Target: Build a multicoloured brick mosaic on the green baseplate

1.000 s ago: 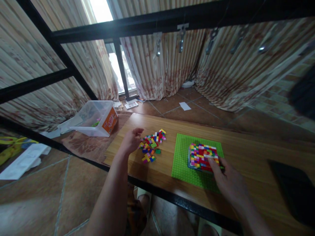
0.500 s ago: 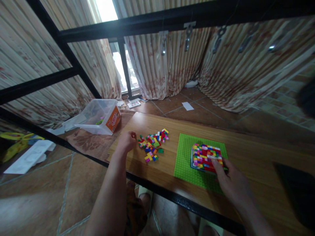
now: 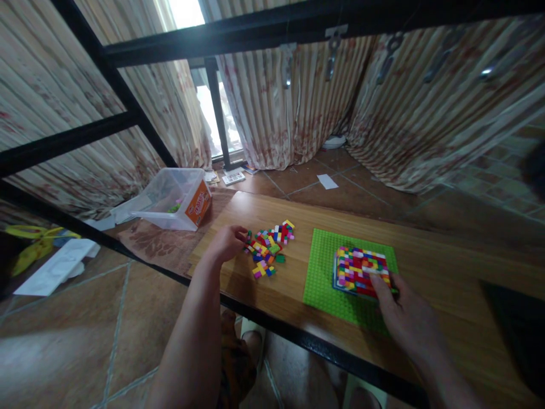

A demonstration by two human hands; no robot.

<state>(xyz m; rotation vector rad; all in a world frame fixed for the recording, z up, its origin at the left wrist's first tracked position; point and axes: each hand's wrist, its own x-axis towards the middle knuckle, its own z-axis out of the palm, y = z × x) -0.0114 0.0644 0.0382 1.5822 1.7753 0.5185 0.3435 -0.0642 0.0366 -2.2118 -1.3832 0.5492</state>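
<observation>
My left hand [image 3: 227, 243] is at the left edge of a pile of loose toy bricks [image 3: 264, 250] on the wooden table. Its fingers are curled together, the tips beside a dark green brick [image 3: 249, 234]; whatever is between them is too small to make out. My right hand [image 3: 406, 309] grips the right side of a block built of multicoloured toy bricks [image 3: 355, 268], thumb on top and fingers round the far edge. This block sits over a green studded baseplate [image 3: 319, 272]; whether it is attached I cannot tell.
A clear plastic box [image 3: 164, 207] with an orange label stands left beyond the table [image 3: 255, 207]. At the right end lies a dark flat object [image 3: 511, 324]. Black metal bars [image 3: 255, 37] cross above, with curtains [image 3: 298, 108] behind.
My left hand has moved right, closer to the loose bricks. The right hand keeps its grip on the brick block. The whole view has shifted slightly.
</observation>
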